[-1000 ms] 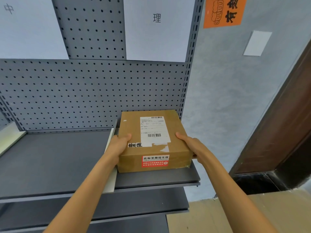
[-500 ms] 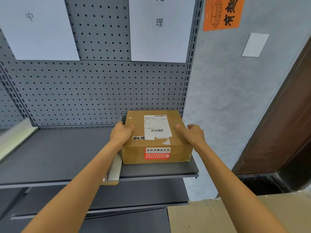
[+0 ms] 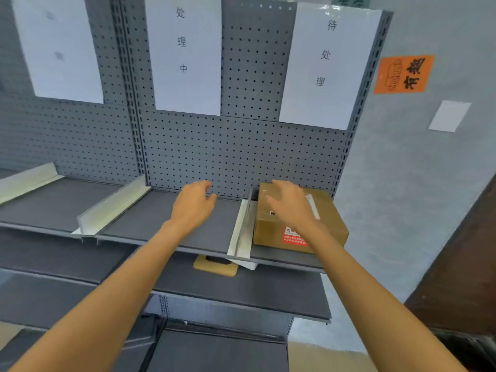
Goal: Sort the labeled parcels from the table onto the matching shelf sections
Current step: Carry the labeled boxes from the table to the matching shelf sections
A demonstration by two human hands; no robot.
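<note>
The parcel [image 3: 298, 218], a brown box with a red sticker on its front face, sat at the right end of the shelf [image 3: 166, 218], in the section under the sheet [image 3: 326, 65] reading 待处理, just right of a white divider [image 3: 241, 229]. The right hand [image 3: 291, 204] was in front of the box top, its fingers [image 3: 281, 185] loosely spread and gripping nothing; whether it touched the box could not be told. The left hand [image 3: 194, 206] was over the middle section, left of that divider, its fingers loosely curled and holding nothing. Another divider [image 3: 112, 206] stood farther left.
</note>
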